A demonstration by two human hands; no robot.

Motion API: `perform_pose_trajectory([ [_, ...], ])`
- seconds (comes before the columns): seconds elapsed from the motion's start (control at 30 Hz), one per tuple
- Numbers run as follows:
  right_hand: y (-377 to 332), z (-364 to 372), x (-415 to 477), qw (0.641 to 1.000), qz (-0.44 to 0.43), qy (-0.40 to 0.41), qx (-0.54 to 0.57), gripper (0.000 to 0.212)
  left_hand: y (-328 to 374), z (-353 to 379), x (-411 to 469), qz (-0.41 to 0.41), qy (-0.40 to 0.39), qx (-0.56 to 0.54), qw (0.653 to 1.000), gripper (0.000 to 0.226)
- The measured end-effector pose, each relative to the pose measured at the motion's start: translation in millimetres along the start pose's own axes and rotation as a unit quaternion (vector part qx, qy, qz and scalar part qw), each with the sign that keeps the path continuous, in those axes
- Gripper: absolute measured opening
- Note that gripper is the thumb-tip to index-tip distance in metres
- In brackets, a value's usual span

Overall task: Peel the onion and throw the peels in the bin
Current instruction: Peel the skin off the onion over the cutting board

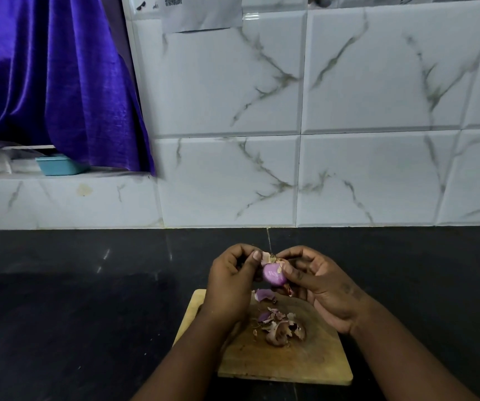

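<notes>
Black worktop [73,314] fills lower view, white marble-veined tiles [377,82] behind. One wooden cutting board [285,363] on worktop, landmark. Purple cloth [44,82] far up-left of board, one teal tub [59,166] under it. Paper sheet [201,13] on tiles, code patch too blurred to read. Two hands raised over board's far edge. Left hand [230,285] curled, fingers pinching skin flap at onion top. Right hand [322,287] cupped, fingers gripping one purple onion [273,274]. Peels [279,325] heaped mid-board, count unclear.
</notes>
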State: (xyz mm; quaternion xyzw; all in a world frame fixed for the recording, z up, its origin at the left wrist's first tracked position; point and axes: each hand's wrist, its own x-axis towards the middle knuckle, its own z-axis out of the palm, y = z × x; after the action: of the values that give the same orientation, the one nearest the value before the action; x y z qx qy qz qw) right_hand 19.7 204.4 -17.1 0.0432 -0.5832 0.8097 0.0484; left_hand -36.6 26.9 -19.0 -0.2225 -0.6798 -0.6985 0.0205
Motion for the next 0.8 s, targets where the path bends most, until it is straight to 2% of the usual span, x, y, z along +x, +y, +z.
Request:
perform_pose_trajectory([
  [0.13, -0.1, 0.8, -0.3, 1.000, -0.017, -0.013, -0.010, 0.033, 3.2, 1.1, 2.8, -0.104, 0.014, -0.139, 0.985, 0.029],
  [0.2, 0.8, 0.4, 0.1, 1.000, -0.025, -0.015, -0.005, 0.033, 6.6, -0.5, 3.1, -0.126, 0.024, -0.169, 0.977, 0.026],
  [0.33, -0.9, 1.8, 0.1, 1.000, -0.019, -0.003, 0.024, 0.032, 4.6, -4.3, 1.0, -0.080, 0.020, -0.035, 0.996, 0.021],
  [0.43, -2.1, 2.8, 0.3, 0.999, -0.014, 0.010, 0.028, 0.032, 1.3, -3.5, -0.8, -0.035, 0.019, 0.074, 0.996, 0.030],
  [0.53, -1.8, 2.9, 0.6, 1.000, -0.012, 0.019, 0.019, 0.030, 4.1, -2.4, -2.5, 0.002, 0.005, 0.036, 0.999, 0.023],
  [0.63, -2.1, 1.9, 0.8, 1.000, -0.009, 0.020, 0.019, 0.033, 3.3, -3.2, -1.6, 0.046, -0.042, 0.023, 0.998, 0.016],
  [0.8, -1.7, 2.0, 0.6, 0.999, -0.020, 0.023, -0.020, 0.028, 0.4, -3.4, -0.3, 0.027, -0.046, 0.019, 0.998, 0.015],
])
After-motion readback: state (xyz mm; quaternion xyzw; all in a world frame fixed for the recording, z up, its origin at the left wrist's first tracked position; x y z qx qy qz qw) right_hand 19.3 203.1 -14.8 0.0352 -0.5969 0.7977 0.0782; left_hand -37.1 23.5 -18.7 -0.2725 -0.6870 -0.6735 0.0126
